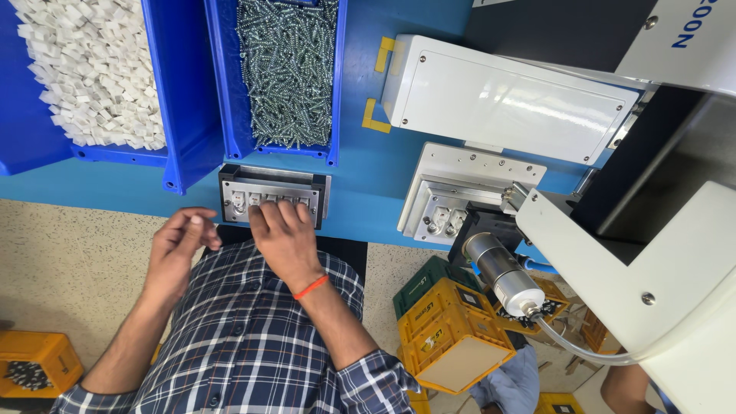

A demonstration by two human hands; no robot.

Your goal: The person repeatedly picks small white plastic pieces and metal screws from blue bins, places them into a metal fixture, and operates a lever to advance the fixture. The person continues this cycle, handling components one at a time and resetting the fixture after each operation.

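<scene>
Two blue bins sit beyond the fingers: the left bin (180, 115) heaped with small white blocks (92, 69), the right bin (222, 92) with silver screws (287, 69), both too many to count. Left hand (175, 247) hovers over open floor off the blue bench edge (115, 201), fingertips pinched together, contents not visible. Right hand (285, 238) lies flat, fingers spread narrowly on one metal fixture (272, 193) at that edge; about five slots show, and one white machine (506, 96) stands rightward.

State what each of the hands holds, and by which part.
Left hand: fingertips pinched, contents too small to tell. Right hand: grips nothing, fingers resting on the metal fixture.
</scene>
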